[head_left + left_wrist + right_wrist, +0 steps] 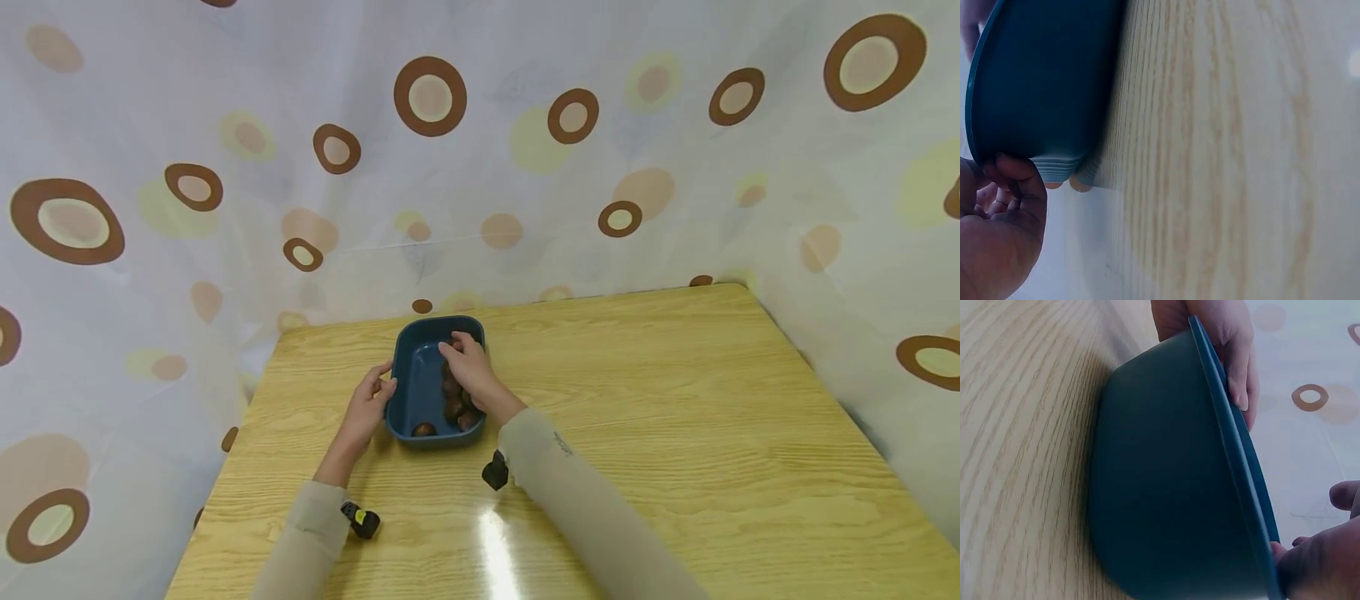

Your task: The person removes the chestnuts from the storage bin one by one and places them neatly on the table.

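A dark blue rectangular tub sits on the table. Several round, glossy brown things like chestnuts lie along its right side, and a single one is in the near left corner. My left hand holds the tub's left wall, its thumb at the rim; in the left wrist view, its fingers bend at the rim. My right hand reaches over the right rim above the brown pieces. The right wrist view has its thumb apart from the fingers, whose tips are partly hidden behind the rim.
The tub stands near the far left part of a wood-grain table. A white curtain with brown and yellow circles hangs behind the table and at both sides. Small black cameras are strapped at both sleeves.
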Available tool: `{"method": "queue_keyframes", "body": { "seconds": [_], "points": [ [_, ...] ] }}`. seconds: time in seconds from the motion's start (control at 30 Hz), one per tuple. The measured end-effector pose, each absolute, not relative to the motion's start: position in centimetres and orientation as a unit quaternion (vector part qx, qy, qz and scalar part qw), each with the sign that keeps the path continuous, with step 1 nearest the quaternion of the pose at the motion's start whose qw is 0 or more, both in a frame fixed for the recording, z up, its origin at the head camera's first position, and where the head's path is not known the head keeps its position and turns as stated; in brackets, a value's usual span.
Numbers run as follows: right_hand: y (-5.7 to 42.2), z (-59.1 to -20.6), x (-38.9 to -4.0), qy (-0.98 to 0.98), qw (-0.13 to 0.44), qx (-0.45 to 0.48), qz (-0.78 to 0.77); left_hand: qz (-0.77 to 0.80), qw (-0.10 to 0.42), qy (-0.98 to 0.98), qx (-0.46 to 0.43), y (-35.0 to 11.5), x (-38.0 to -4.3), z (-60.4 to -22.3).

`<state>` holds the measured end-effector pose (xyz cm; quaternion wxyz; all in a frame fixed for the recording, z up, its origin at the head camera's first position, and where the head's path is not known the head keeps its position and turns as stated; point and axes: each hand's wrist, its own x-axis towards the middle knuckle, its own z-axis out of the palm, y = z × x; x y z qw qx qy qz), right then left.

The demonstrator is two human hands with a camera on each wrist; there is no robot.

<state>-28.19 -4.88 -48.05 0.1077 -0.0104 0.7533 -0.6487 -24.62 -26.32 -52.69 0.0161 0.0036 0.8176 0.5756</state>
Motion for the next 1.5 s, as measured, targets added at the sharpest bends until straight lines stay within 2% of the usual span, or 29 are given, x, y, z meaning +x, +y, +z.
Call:
{"method": "queue_keyframes", "body": {
  "seconds": [0.63, 1.23, 1.5],
  "points": [
    [-7.1, -50.8, -29.3, 0.8, 0.131, -0.008, -0.586, 0.602, 0.02, 0.798, -0.009, -26.3, -24.7, -52.8],
    [-7.6, -51.3, -30.1, 0.885, 0.079, -0.106, -0.447, 0.606, 0.024, 0.795, -0.016, -26.1, -24.7, -52.6],
    [-8.1, -51.8, -29.9, 0.91, 0.081, -0.134, -0.383, 0.612, 0.032, 0.79, -0.025, -26.0, -24.5, -52.6]
  ]
}}
